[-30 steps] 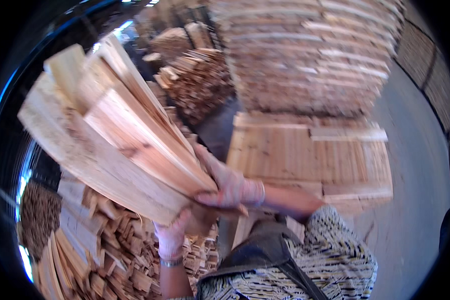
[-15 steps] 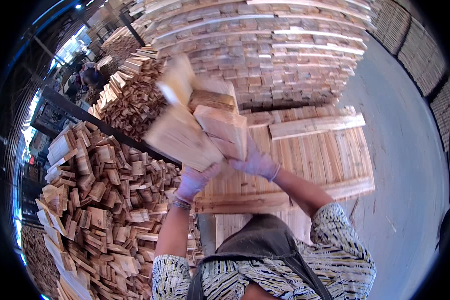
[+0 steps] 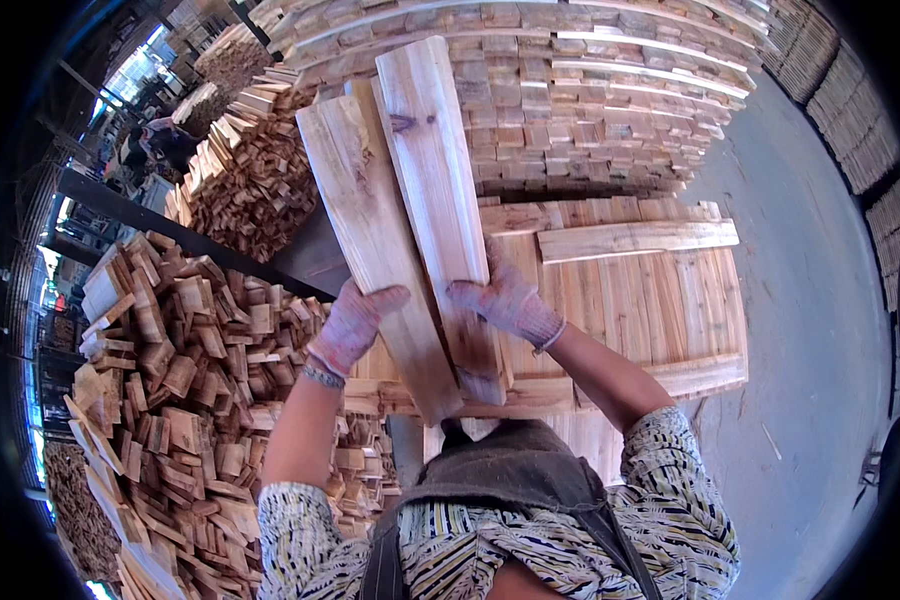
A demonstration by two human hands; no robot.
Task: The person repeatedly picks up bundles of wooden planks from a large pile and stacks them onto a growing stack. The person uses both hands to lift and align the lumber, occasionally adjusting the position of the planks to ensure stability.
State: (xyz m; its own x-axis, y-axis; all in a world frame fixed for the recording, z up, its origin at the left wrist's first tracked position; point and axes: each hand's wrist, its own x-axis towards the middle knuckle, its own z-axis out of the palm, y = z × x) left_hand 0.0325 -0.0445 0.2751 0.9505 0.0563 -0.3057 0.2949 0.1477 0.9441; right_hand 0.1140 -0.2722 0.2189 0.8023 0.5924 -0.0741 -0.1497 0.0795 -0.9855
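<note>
Both hands wear pale, stained work gloves. My left hand (image 3: 350, 322) is closed around the edge of a wooden board (image 3: 370, 215), its thumb across the face. A second wooden board (image 3: 432, 170), with dark knots, is gripped along its right edge by my right hand (image 3: 510, 302). The two boards stand out lengthwise ahead of me, side by side and slightly splayed. Part of at least one more board (image 3: 362, 95) shows behind them. Underneath lies a layer of planks (image 3: 640, 290) set edge to edge, partly hidden by the held boards.
One loose plank (image 3: 635, 240) lies across the layer's far side. Beyond rises a tall stack of boards (image 3: 570, 120). A heap of short wood pieces (image 3: 190, 400) fills the left, beside a dark beam (image 3: 190, 235). Grey floor (image 3: 790, 300) runs along the right.
The boards have swung from a bunched, blurred tilt to lying lengthwise ahead of me. My hands have moved apart, the left one shifting left and a little farther away.
</note>
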